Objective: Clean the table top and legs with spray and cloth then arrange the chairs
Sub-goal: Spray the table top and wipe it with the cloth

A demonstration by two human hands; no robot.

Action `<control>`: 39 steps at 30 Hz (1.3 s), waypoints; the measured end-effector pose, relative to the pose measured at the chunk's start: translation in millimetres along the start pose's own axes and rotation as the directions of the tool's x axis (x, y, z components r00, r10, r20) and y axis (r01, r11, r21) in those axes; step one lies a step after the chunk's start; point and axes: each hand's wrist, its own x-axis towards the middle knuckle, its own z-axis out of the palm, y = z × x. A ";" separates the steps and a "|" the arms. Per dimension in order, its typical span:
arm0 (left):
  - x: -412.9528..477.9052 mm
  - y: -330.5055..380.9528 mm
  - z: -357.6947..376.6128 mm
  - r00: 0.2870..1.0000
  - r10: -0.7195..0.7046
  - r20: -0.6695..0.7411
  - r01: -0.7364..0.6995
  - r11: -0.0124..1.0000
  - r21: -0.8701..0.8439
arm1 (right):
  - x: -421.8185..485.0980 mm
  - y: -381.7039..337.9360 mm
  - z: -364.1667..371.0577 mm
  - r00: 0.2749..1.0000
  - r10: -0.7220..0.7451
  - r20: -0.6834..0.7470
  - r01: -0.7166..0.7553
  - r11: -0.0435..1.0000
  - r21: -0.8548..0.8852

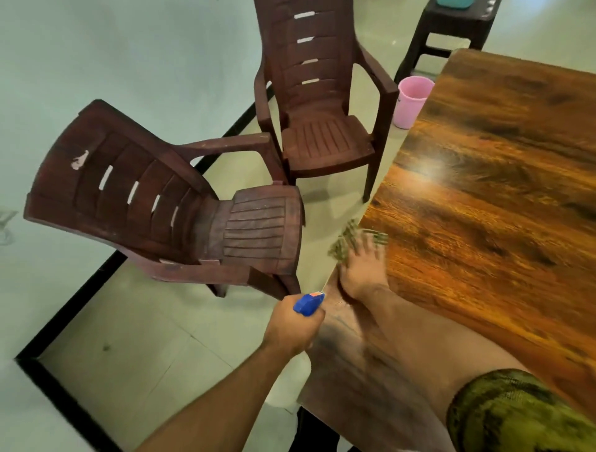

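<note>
The glossy wooden table top fills the right side. At its left edge my right hand lies flat, pressing a greenish cloth onto the wood; both are motion-blurred. Just off that edge, nearer me, my left hand grips a spray bottle, of which only the blue trigger head shows. Left of the table stand two dark brown plastic chairs: the near chair is turned at an angle, and the far chair faces the table's side.
A pink bucket sits on the floor by the table's far corner. Behind it is a dark plastic stool with a teal object on top. The pale tiled floor has a black border strip.
</note>
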 end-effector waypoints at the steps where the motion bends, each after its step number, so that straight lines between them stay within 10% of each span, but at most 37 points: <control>1: -1.7 -3.6 -0.9 1.000 0.001 0.007 -0.001 1.000 0.001 | 0.6 -1.8 -1.2 0.979 -0.198 0.049 0.201 0.977 -0.075; 4: -7.7 -9.8 -1.6 1.000 -0.010 -0.003 0.010 1.000 0.010 | 14.8 19.4 -15.0 0.942 -0.319 0.105 0.331 0.935 -0.128; 9: -15.9 -13.5 1.8 0.999 -0.018 -0.027 0.018 1.000 0.006 | -3.7 19.2 -9.9 0.970 0.244 -0.018 -0.243 0.969 0.053; 14: -23.0 -13.1 17.7 0.997 0.077 0.015 -0.078 0.994 0.082 | -82.7 1.4 32.3 0.868 -0.474 0.148 0.489 0.868 -0.090; 16: -25.7 -12.5 24.8 0.993 0.110 0.031 -0.113 0.984 0.137 | -98.5 31.7 34.9 0.840 -0.515 0.172 0.531 0.844 -0.069; 19: -33.2 -12.7 34.4 0.992 0.117 0.036 -0.122 0.981 0.149 | -119.2 74.9 32.8 0.999 -0.041 -0.033 0.040 0.999 -0.013; 21: -37.3 -15.0 42.6 0.991 0.130 0.043 -0.134 0.981 0.138 | -135.9 75.7 36.1 0.957 0.283 -0.068 -0.277 0.957 0.088; 27: -70.5 -4.8 70.3 0.974 0.195 0.113 -0.218 0.946 0.242 | -199.2 99.3 46.1 0.961 -0.264 0.083 0.264 0.964 0.007; 32: -94.6 -10.5 114.0 0.972 0.152 0.178 -0.194 0.949 0.249 | -249.4 198.3 43.9 0.929 0.371 -0.013 -0.366 0.922 0.124; 39: -148.7 -24.1 179.6 0.884 0.136 0.447 -0.296 0.904 0.309 | -369.1 263.2 87.3 0.840 0.540 -0.059 -0.520 0.830 0.201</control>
